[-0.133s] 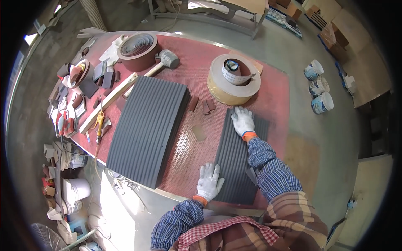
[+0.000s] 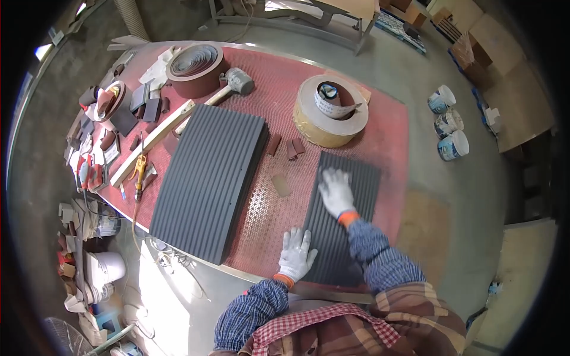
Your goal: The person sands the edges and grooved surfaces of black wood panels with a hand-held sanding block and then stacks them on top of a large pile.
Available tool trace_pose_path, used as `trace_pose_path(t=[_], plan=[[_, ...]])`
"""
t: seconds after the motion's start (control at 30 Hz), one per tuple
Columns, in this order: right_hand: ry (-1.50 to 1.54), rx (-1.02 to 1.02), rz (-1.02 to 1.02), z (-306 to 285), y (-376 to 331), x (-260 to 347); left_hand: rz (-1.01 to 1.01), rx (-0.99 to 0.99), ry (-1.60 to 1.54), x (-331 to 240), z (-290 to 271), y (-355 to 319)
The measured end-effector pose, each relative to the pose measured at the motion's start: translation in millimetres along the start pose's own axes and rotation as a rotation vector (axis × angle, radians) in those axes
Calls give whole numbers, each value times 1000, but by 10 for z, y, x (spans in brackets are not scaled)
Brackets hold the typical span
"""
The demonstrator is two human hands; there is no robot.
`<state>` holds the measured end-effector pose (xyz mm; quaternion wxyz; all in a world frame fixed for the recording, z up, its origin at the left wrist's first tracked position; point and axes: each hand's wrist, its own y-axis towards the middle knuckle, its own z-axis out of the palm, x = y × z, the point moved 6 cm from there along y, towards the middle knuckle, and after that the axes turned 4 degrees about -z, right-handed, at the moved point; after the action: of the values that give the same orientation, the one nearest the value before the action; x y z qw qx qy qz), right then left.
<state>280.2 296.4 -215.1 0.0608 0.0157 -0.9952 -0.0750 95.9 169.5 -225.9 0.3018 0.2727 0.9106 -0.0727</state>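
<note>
A dark grey ribbed panel (image 2: pixel 332 252) lies on the red table under my hands. My right hand (image 2: pixel 337 193), in a white knitted glove with an orange cuff, rests on its upper part, fingers stretched out and slightly blurred. Whether anything lies beneath that palm is hidden. At the panel's lower left edge, my left hand (image 2: pixel 295 255) is flat with fingers apart, gloved the same way. To the left stands a thick stack of similar ribbed panels (image 2: pixel 208 184). Between the two lie small brown sandpaper pieces (image 2: pixel 292 148) and a tan scrap (image 2: pixel 281 185).
A wide paper roll (image 2: pixel 323 130) stands beyond the panel, with a coiled brown abrasive roll (image 2: pixel 196 74) at the far left. Nearby are a mallet (image 2: pixel 238 82), a wooden strip (image 2: pixel 148 145) and a yellow air gun (image 2: pixel 140 172). Several buckets (image 2: pixel 449 123) stand on the floor at right.
My right hand has slid down the panel toward me, away from its far edge. My left hand stays in place at the panel's lower left edge.
</note>
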Motion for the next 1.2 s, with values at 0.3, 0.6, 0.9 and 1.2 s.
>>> trace_pose_path(t=[0.3, 0.6, 0.9, 1.2], plan=[[70, 118, 59, 201, 719, -299, -21, 2, -22, 40, -83, 56], [92, 347, -17, 91, -395, 347, -8, -34, -24, 29, -129, 27], [83, 133, -10, 176, 606, -138, -25, 45, -67, 17, -22, -39], [147, 189, -219, -59, -652, 492, 9, -38, -22, 9, -103, 17]])
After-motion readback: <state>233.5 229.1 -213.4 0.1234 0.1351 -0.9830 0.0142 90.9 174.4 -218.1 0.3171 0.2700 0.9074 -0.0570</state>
